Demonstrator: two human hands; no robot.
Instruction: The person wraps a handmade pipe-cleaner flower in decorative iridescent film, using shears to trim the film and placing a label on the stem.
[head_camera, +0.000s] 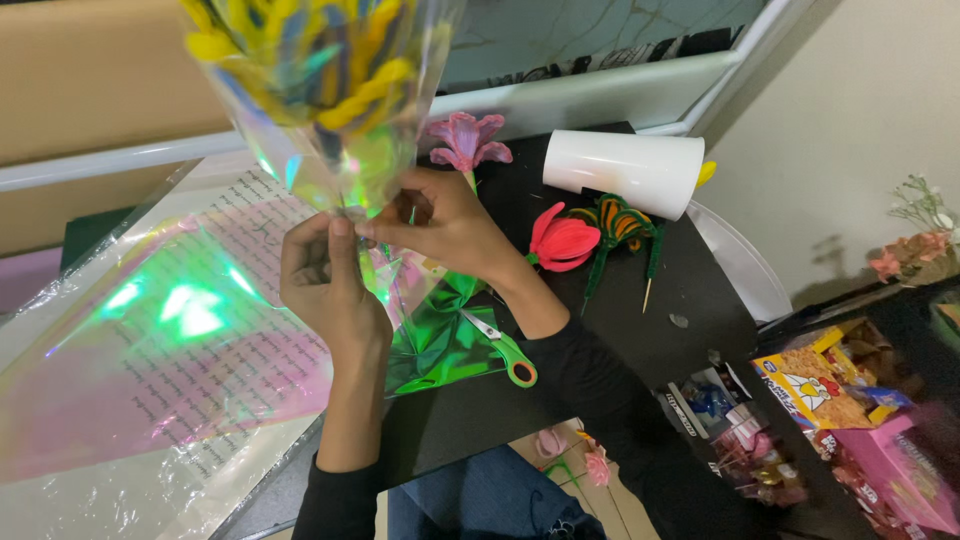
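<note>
Both hands hold up a cone of iridescent cellophane (340, 120) above the black tabletop (640, 330). Inside the cone stand yellow and blue pipe-cleaner flowers (310, 60). The left hand (325, 285) has its grip pinched together on the narrow bottom of the cone, and the right hand (450, 230) is clamped on the same neck from the other side. Under the hands lie a green-handled pair of scissors (505, 355) and a crumpled green foil sheet (440, 345). Near them rest a red tulip (563, 242), a purple flower (467, 140) and a white paper roll (625, 170).
</note>
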